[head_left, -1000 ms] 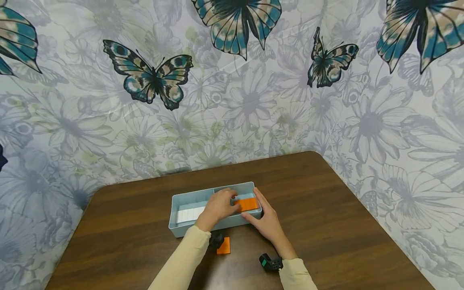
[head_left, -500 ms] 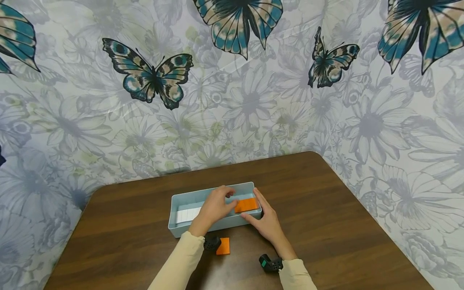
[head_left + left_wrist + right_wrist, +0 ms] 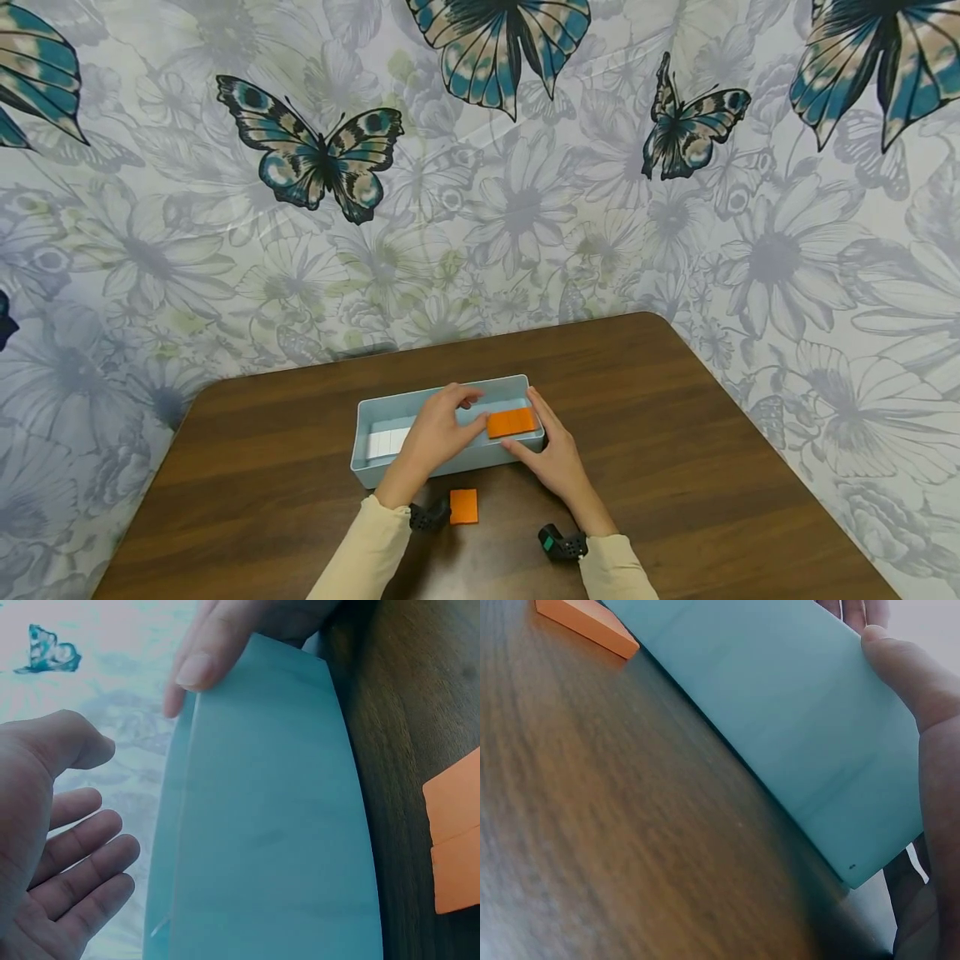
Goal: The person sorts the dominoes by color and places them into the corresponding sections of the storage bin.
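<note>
A long light-blue box (image 3: 472, 457) stands on the table. My right hand (image 3: 558, 458) grips its right end, the thumb (image 3: 900, 664) against the front wall near the rim and the fingers along the end. Over the middle of the box hovers my left hand (image 3: 438, 429), holding nothing, its fingers (image 3: 86, 859) loosely bent in the left wrist view. Orange pieces (image 3: 512, 422) lie flat inside the right part of the box. White pieces (image 3: 386, 443) line the left part, partly hidden by the left hand. Another orange piece (image 3: 464, 506) lies on the table in front.
The brown wooden table (image 3: 712, 483) reaches back to a wall covering (image 3: 517, 250) with flowers and butterflies. Black wrist cameras (image 3: 562, 543) sit on both wrists, the left one right beside the loose orange piece.
My left hand has drawn away from the orange pieces in the box, moving a little left and toward me. The right hand has stayed at the box's right end.
</note>
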The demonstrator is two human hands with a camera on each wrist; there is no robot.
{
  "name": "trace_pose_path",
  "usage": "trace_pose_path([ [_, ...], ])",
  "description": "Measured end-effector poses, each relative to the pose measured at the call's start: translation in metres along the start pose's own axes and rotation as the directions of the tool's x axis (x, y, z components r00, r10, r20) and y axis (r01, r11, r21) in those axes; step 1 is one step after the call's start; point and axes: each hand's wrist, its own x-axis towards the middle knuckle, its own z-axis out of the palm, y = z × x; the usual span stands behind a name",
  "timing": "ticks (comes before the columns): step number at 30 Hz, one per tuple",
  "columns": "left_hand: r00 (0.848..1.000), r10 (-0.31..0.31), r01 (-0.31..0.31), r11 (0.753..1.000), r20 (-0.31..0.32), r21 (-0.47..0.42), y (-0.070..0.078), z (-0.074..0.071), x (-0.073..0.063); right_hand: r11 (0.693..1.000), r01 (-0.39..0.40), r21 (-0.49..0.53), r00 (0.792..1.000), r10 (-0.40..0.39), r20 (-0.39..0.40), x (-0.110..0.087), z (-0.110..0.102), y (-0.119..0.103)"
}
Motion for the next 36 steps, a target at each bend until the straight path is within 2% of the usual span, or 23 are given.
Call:
trace_pose_path([
  [6,0.998,0.024,-0.022,0.999,-0.063,0.031,0.001,-0.005,-0.010,1.000,-0.002,-0.003,1.000,0.002,0.001,-0.001,0.000,0.000],
  [12,0.993,0.055,-0.058,0.998,-0.107,-0.024,0.005,-0.010,-0.021,1.000,-0.012,-0.006,1.000,0.012,-0.002,-0.002,0.000,-0.001],
  [19,0.985,0.029,-0.039,0.998,-0.168,-0.058,0.010,-0.017,-0.038,1.000,-0.013,-0.014,1.000,0.013,0.004,-0.001,0.000,-0.002],
  [29,0.982,0.074,-0.081,0.996,-0.176,-0.030,0.009,-0.017,-0.053,1.000,-0.010,-0.016,1.000,0.010,0.001,-0.002,0.001,-0.002],
  [36,0.992,0.056,-0.066,0.995,-0.113,-0.081,0.008,-0.014,-0.064,1.000,-0.001,-0.018,1.000,0.001,0.005,-0.002,0.000,-0.001],
])
